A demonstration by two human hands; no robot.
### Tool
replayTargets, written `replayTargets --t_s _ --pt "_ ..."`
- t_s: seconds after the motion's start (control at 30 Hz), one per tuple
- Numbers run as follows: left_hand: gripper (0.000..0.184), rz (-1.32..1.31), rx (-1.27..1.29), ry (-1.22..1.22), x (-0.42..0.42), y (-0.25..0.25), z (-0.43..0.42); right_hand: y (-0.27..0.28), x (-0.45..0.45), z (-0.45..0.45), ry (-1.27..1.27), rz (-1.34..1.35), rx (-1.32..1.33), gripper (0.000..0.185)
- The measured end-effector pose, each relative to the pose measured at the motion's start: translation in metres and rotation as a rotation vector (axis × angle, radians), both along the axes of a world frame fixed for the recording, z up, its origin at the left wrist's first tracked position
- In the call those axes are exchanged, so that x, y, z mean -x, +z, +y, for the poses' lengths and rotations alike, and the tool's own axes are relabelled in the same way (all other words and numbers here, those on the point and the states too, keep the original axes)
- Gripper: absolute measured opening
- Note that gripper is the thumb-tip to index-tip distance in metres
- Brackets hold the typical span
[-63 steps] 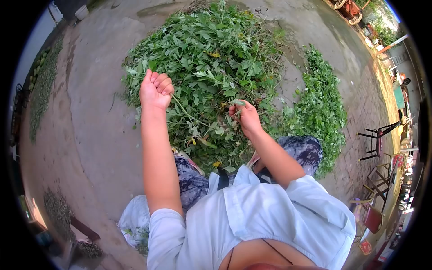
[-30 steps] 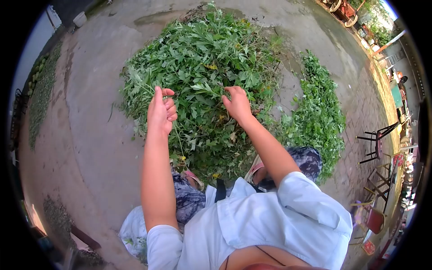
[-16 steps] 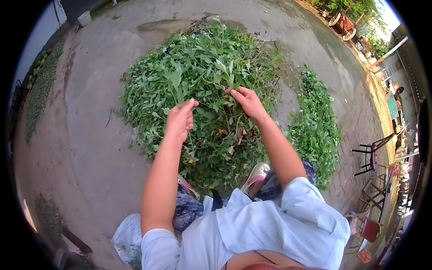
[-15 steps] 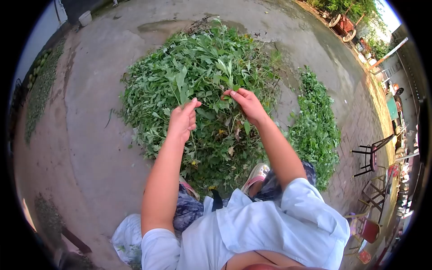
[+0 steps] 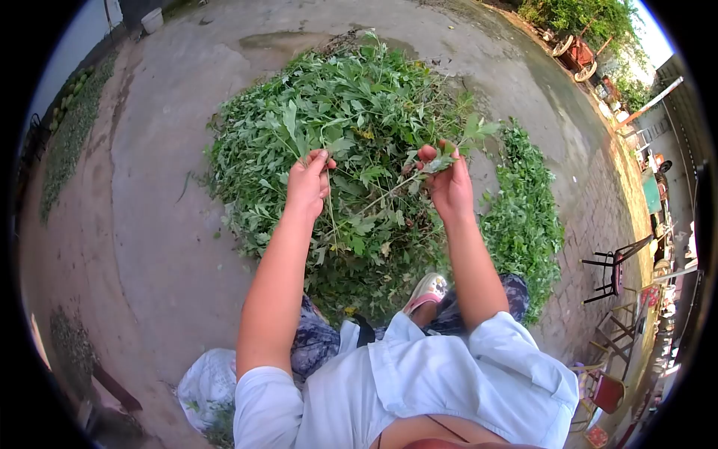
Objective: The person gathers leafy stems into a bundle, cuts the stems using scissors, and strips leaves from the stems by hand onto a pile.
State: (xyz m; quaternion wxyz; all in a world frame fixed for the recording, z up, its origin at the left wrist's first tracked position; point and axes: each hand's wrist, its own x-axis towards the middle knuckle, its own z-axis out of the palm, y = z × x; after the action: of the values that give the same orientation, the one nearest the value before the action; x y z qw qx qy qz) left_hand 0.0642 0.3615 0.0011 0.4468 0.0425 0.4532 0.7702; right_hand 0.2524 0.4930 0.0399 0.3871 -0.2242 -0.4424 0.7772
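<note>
Above the leafy heap (image 5: 359, 101), left hand (image 5: 307, 184) and right hand (image 5: 453, 188) hold sprigs (image 5: 477, 130).

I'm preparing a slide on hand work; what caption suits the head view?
Left hand and right hand hold leafy stems over a large pile, a smaller pile to the right.

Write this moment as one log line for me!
left hand: holding leafy stem | right hand: holding second stem | leaf pile: in front
</note>
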Motion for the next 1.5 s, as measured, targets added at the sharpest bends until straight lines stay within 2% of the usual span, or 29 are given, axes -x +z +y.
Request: replayTargets --t_s 0.07,0.1,0.17,0.27,0.33,0.57,0.63,0.7,0.77,0.83,0.9,0.93,0.97,1.03,1.07,1.1,1.17,1.23,1.3,1.33,1.43,1.47,1.5 --pt "0.006 0.072 -0.011 -0.046 0.003 0.004 -0.006 0.005 -0.013 0.010 -0.209 0.234 0.279 0.024" --pt "0.006 0.137 -0.024 -0.091 0.003 0.007 -0.009 0.004 -0.018 0.015 -0.212 0.241 0.279 0.024" --pt "0.009 0.143 -0.071 -0.140 -0.003 0.013 -0.013 0.001 -0.025 0.023 0.146 0.395 0.289 0.020" --pt "0.014 0.238 -0.092 -0.314 -0.014 0.020 -0.017 0.010 0.005 0.003 0.133 0.165 0.464 0.017" --pt "0.014 0.295 -0.075 -0.361 -0.022 0.022 -0.020 0.013 0.024 -0.006 0.151 0.020 0.365 0.020" --pt "0.016 0.534 0.084 -0.464 -0.032 0.015 -0.028 0.037 0.050 -0.020 0.225 0.023 0.407 0.024" --pt "0.018 0.619 0.078 -0.424 -0.033 0.014 -0.028 0.038 0.045 -0.023 0.407 0.189 0.283 0.022" --pt "0.023 0.608 0.100 -0.431 -0.030 0.018 -0.031 0.044 0.043 -0.029 0.366 0.106 0.217 0.019" --pt "0.028 0.318 -0.053 -0.133 -0.024 0.026 -0.031 0.049 0.040 -0.036 0.362 -0.007 0.039 0.021" --pt "0.035 0.304 -0.049 -0.074 -0.022 0.028 -0.031 0.044 0.038 -0.043 0.411 -0.045 0.020 0.024" --pt "0.036 0.241 -0.188 -0.149 -0.020 0.026 -0.032 0.042 0.038 -0.054 0.511 -0.287 -0.348 0.026" --pt "0.032 0.301 -0.205 -0.265 -0.020 0.028 -0.035 0.045 0.037 -0.061 0.573 -0.366 -0.340 0.028" --pt "0.032 0.295 -0.197 -0.258 -0.025 0.028 -0.032 0.036 0.039 -0.064 0.583 -0.368 -0.333 0.028" --pt "0.027 0.653 -0.068 -0.074 -0.037 0.030 -0.024 0.021 0.048 -0.073 0.583 -0.414 -0.595 0.031" --pt "0.016 0.713 0.061 -0.115 -0.033 0.032 -0.027 0.016 0.046 -0.074 0.583 -0.447 -0.547 0.031" --pt "0.016 0.708 0.064 -0.114 -0.031 0.030 -0.027 0.013 0.047 -0.074 0.587 -0.451 -0.544 0.031" --pt "0.021 1.046 0.022 -0.009 -0.027 0.025 -0.026 -0.002 0.050 -0.070 0.676 -0.531 -0.484 0.031" --pt "0.020 0.938 0.012 0.025 -0.024 0.025 -0.027 -0.009 0.052 -0.075 0.722 -0.538 -0.464 0.028" --pt "0.016 1.231 0.225 0.021 -0.018 0.025 -0.031 -0.006 0.049 -0.085 0.718 -0.403 -0.331 0.025" --pt "0.016 1.229 0.227 0.022 -0.016 0.023 -0.031 0.012 0.046 -0.092 0.747 -0.399 -0.264 0.026" --pt "0.010 1.466 0.197 0.224 -0.013 0.018 -0.029 0.000 0.036 -0.095 0.785 -0.381 -0.397 0.030" --pt "0.010 1.465 0.197 0.226 -0.009 0.018 -0.030 -0.010 0.030 -0.096 0.854 -0.355 -0.430 0.034" --pt "0.009 1.294 0.219 0.223 -0.005 0.022 -0.032 -0.009 0.023 -0.099 0.856 -0.356 -0.432 0.034"
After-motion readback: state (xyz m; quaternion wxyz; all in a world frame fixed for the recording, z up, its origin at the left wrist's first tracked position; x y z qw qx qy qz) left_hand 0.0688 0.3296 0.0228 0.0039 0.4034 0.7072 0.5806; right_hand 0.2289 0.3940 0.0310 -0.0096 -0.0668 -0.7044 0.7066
